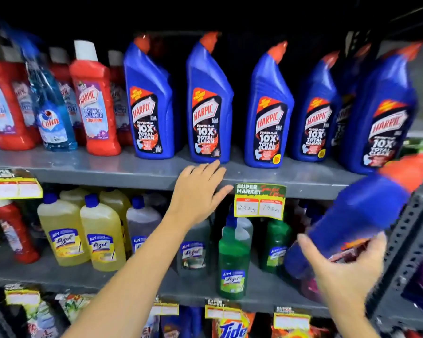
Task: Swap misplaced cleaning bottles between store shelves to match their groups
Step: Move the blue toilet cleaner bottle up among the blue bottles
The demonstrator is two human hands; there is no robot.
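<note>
Shelves of cleaning bottles fill my view. My right hand [347, 269] grips a blue Harpic bottle [357, 218] near its base, fingers wrapped around it, the bottle tilted with its red cap pointing up and right, in front of the middle shelf [142, 274] at the far right. My left hand [198, 189] is empty, fingers spread loosely, resting against the front edge of the top shelf [108, 169] just below one of the standing blue Harpics.

On that top shelf, blue Harpics stand in a row to the right and red Harpics to the left. A pale blue Colin bottle [51, 113] leans among the red ones and looks out of place. Below stand yellow, grey and green Lizol bottles, with one red bottle [15, 230] at the far left, also seemingly stray.

I judge the task partway: the held Harpic is not yet shelved, and the Colin and red bottle remain to sort.
</note>
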